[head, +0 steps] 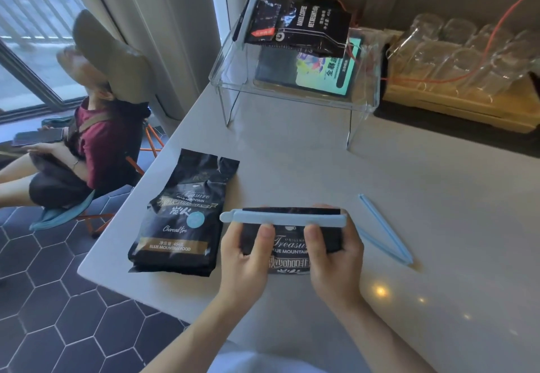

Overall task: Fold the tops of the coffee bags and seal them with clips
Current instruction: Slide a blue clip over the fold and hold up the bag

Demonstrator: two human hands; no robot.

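Head view: both hands hold one coffee bag (292, 248) above the table (438, 197).
Left grip (244, 258): curled round the bag's left edge.
Right grip (336, 258): curled round its right edge.
Closed clip (282, 218): across the folded top.
Open clip (385, 229): on the table, right.
Second bag (181, 215): lying left, unclipped.

A café or home coffee corner is suggested by the pale tabletop (292, 168), stacked clear glasses (455, 51) on a tray, and hexagon-tiled floor (58, 314).
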